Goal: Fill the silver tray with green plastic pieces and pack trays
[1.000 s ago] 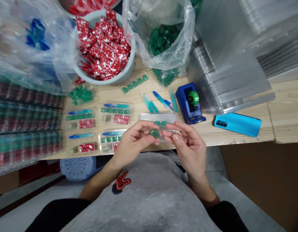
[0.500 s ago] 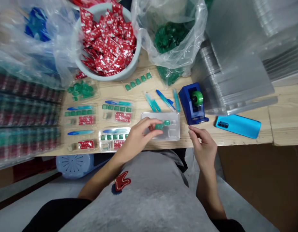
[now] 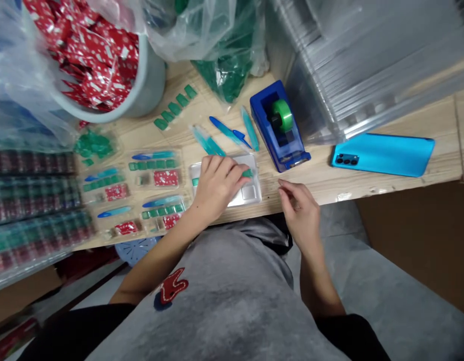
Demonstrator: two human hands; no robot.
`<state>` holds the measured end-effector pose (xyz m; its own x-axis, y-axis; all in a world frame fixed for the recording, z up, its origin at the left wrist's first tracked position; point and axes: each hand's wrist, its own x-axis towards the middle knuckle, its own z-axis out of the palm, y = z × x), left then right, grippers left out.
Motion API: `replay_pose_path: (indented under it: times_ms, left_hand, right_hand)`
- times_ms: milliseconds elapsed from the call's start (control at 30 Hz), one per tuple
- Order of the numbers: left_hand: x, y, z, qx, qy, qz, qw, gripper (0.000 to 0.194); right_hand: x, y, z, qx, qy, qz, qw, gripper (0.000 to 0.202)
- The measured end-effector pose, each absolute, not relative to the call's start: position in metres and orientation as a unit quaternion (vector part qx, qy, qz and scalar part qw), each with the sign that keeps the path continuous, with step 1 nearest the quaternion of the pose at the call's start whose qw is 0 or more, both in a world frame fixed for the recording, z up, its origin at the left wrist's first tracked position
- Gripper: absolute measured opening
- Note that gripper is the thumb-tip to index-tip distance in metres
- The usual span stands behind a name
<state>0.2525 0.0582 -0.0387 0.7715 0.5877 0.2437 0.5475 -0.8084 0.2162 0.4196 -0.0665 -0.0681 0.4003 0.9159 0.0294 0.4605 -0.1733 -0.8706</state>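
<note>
My left hand (image 3: 220, 183) is over a shallow clear plastic tray (image 3: 256, 193), palm down with fingers bent. Its thumb and fingertips close on a small green block (image 3: 247, 173) at the tray's right end. Another green block (image 3: 195, 181) shows at the left end of the tray; my hand hides the middle. To the right of the tray, just above the table edge, my right hand (image 3: 301, 208) is curled with thumb and forefinger nearly together. Whether anything small lies between them I cannot make out.
Behind the tray lie blue pens (image 3: 230, 132) and a row of green blocks (image 3: 175, 108). A blue tape dispenser (image 3: 279, 128) and a blue phone (image 3: 384, 154) are on the right. Filled trays (image 3: 166, 178) lie left, near a tub (image 3: 144, 75) of red packets.
The view has shifted and turned. My left hand has brought the green block down into the tray's right end. My right hand keeps its curled pose beside the tray.
</note>
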Motion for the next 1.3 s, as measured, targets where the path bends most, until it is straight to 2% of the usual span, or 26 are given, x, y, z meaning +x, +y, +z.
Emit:
replay_pose_path:
  times_ms: [433,567,633,733,833,1000,1133,1300]
  left_hand:
    - [0.253,0.058,-0.039,0.926,0.331,0.120,0.139,0.025]
    - [0.244,0.057,-0.037,0.910,0.327,0.107,0.233,0.040]
    - [0.237,0.056,-0.034,0.893,0.340,0.140,0.259,0.049]
    - [0.221,0.054,-0.028,0.863,0.379,0.233,0.238,0.039]
    - [0.203,0.046,-0.026,0.845,0.412,0.276,0.201,0.031]
    - [0.180,0.023,-0.030,0.851,0.417,0.246,0.203,0.026]
    - [0.172,0.011,-0.039,0.858,0.407,0.244,0.197,0.023]
    - [0.172,0.009,-0.046,0.893,0.360,0.224,0.152,0.008]
  right_hand:
    - [0.416,-0.057,-0.066,-0.687,-0.498,0.285,0.445,0.020]
    - [0.409,-0.050,-0.061,-0.672,-0.515,0.273,0.456,0.021]
    - [0.406,-0.043,-0.059,-0.662,-0.526,0.264,0.464,0.022]
    - [0.403,-0.032,-0.060,-0.649,-0.555,0.258,0.452,0.026]
    - [0.403,-0.021,-0.060,-0.637,-0.606,0.258,0.400,0.028]
    - [0.411,-0.007,-0.053,-0.624,-0.682,0.236,0.298,0.029]
    - [0.418,-0.002,-0.044,-0.609,-0.706,0.245,0.267,0.029]
    - [0.420,0.003,-0.036,-0.611,-0.712,0.252,0.239,0.026]
